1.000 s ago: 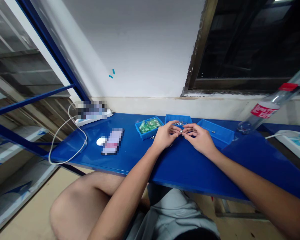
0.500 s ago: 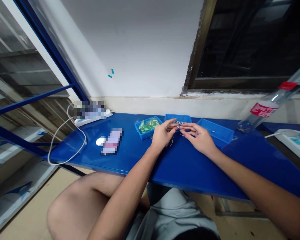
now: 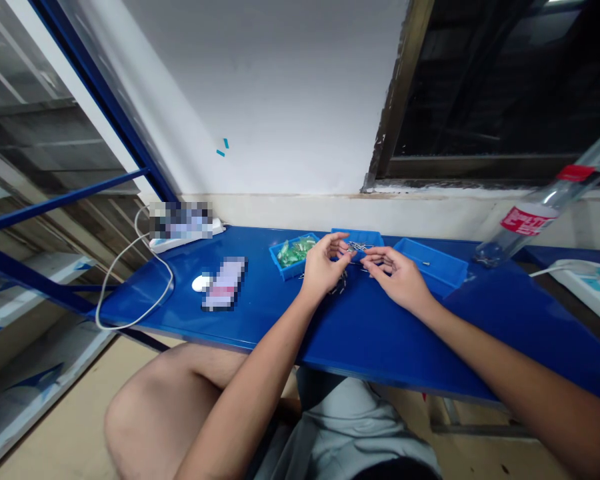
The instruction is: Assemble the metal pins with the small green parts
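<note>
My left hand [image 3: 324, 267] is over the blue table, thumb and fingers curled toward each other; what it holds is too small to make out. Just to its right, my right hand [image 3: 396, 272] pinches thumb and fingertips together, with a small thin piece perhaps between them. Loose thin metal pins [image 3: 340, 285] lie partly hidden under my left hand. Behind the hands, a blue tray [image 3: 373, 235] holds more metal pins [image 3: 359, 246]. Left of it, another blue tray [image 3: 291, 272] contains green plastic-looking packing [image 3: 294, 252]. A third tray [image 3: 443, 273], on the right, has one small metal piece [image 3: 426, 263].
A phone [image 3: 225, 283] and a white round object [image 3: 200, 284] lie on the table's left. Power strips sit at the far left [image 3: 185, 235] and right [image 3: 593, 283], with a looping white cable [image 3: 99, 300]. A clear bottle [image 3: 525, 217] with a red label stands back right.
My left hand has shifted slightly, its fingers curling more and drawing a little away from the right fingertips. My right hand stays nearly in place.
</note>
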A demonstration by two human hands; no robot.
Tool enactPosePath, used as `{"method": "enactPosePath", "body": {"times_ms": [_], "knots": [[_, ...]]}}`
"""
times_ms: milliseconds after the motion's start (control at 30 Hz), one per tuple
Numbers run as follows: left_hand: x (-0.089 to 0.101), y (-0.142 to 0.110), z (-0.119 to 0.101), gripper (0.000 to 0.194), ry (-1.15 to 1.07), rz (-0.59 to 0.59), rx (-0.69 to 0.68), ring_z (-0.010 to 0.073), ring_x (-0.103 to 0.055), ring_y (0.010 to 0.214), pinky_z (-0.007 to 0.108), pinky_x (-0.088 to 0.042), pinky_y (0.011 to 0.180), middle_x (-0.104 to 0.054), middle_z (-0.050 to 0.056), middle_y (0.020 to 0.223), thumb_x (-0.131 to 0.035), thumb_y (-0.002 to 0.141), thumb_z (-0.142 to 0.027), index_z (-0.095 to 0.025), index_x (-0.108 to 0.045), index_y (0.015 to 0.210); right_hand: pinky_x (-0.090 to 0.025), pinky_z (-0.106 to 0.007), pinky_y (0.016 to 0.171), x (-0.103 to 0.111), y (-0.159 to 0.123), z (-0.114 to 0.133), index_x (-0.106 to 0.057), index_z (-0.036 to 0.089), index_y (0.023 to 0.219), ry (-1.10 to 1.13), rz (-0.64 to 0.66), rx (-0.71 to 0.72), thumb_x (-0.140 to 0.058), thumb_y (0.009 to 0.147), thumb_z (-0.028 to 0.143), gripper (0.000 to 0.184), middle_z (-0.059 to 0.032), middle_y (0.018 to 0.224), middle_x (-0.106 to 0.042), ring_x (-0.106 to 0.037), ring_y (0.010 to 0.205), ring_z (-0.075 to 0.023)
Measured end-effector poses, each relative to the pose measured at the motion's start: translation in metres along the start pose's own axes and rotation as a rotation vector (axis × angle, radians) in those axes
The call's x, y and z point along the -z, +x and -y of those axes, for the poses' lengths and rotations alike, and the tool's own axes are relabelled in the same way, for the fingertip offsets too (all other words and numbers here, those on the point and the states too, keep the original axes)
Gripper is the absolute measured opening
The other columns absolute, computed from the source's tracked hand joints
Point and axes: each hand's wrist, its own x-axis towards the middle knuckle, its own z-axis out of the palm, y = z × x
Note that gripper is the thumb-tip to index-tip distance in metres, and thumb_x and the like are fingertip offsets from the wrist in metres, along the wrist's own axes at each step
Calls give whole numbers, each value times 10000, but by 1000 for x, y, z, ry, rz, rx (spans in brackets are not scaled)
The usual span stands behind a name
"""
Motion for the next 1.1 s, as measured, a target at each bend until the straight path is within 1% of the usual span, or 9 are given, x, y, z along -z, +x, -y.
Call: {"method": "enactPosePath", "body": {"times_ms": [100, 233, 333, 433, 700, 833, 967, 1033, 1100], "knots": [[-1, 0, -2, 397, -63, 1, 26, 163, -721, 939, 292, -593, 881, -745, 93, 1065, -781, 886, -194, -166, -667, 1266, -663, -398, 790, 0, 0, 1, -702, 232, 1182, 3, 4, 3, -727, 941, 511, 370, -104, 1061, -759, -746, 991, -264], [-1, 0, -4, 366, -223, 15, 87, 202, -748, 1038, 368, -605, 973, -763, 132, 1167, -751, 921, -221, -162, -638, 1264, -661, -382, 783, -1, 0, 2, -696, 222, 1189, 15, 9, 3, -735, 940, 487, 366, -103, 1053, -751, -738, 973, -250], [-1, 0, -5, 359, -296, 19, 136, 210, -759, 1033, 396, -610, 981, -777, 131, 1144, -776, 897, -212, -160, -635, 1223, -661, -379, 775, -1, 0, 2, -698, 222, 1188, 7, 11, 3, -736, 939, 481, 361, -102, 1053, -749, -736, 971, -250], [-2, 1, -3, 415, -315, -8, 123, 190, -752, 971, 366, -614, 940, -777, 111, 1068, -843, 824, -186, -155, -628, 1177, -662, -385, 776, -1, -1, 1, -703, 226, 1187, -11, 14, -4, -735, 938, 481, 358, -103, 1059, -751, -742, 980, -258], [-2, 1, 1, 438, -232, 7, 55, 147, -715, 911, 317, -603, 901, -738, 84, 1024, -824, 826, -142, -150, -630, 1218, -667, -388, 771, 0, -1, 0, -709, 235, 1191, -37, 13, 13, -731, 943, 487, 354, -101, 1068, -758, -750, 986, -263], [-3, -3, 1, 390, -93, 111, 2, 152, -731, 907, 314, -613, 884, -759, 81, 1010, -745, 850, -69, -151, -661, 1223, -665, -389, 782, -1, -1, 2, -708, 231, 1156, -2, -4, 36, -761, 922, 485, 349, -89, 1028, -758, -749, 945, -249], [-5, -6, 0, 418, 70, 235, -77, 153, -751, 913, 319, -627, 907, -781, 73, 1043, -682, 843, 1, -161, -684, 1229, -660, -401, 812, -3, -2, 5, -707, 228, 1060, 5, -5, 66, -797, 892, 473, 310, -83, 1001, -772, -754, 899, -239], [-5, -7, 0, 410, 94, 249, -90, 157, -759, 927, 322, -633, 918, -785, 82, 1073, -684, 855, -9, -158, -679, 1238, -657, -395, 797, -1, -1, 10, -704, 228, 1063, -43, -8, 84, -771, 912, 465, 288, -80, 993, -776, -755, 868, -234], [-5, -7, -1, 391, 98, 232, -84, 164, -767, 942, 324, -639, 916, -784, 98, 1104, -690, 879, -34, -150, -666, 1252, -641, -380, 750, 6, 1, 15, -711, 229, 1067, -175, -32, 139, -718, 952, 443, 244, -79, 996, -773, -743, 818, -223]]}}
